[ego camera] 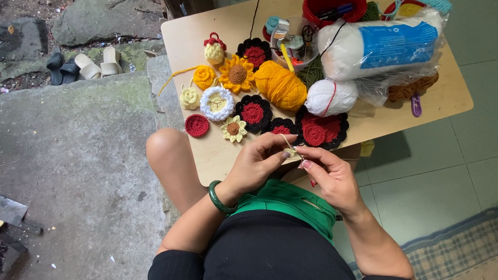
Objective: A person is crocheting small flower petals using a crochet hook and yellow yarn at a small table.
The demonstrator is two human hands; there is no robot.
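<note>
Head view looks down on a low wooden table (218, 155) with crochet work spread across it. At its twelve o'clock edge lies a bagged white roll (384, 46); toward the centre sit an orange yarn ball (282, 85) and a white yarn ball (332, 97), with red-and-black flowers (319, 129) nearer the lap. At six o'clock the left hand (257, 166) and right hand (332, 179) meet, fingertips pinched on a tiny pale crochet piece (290, 152) and a thin hook. Judging by that light grip, a loop may slip off, or the trailing yarn may snag the flowers.
</note>
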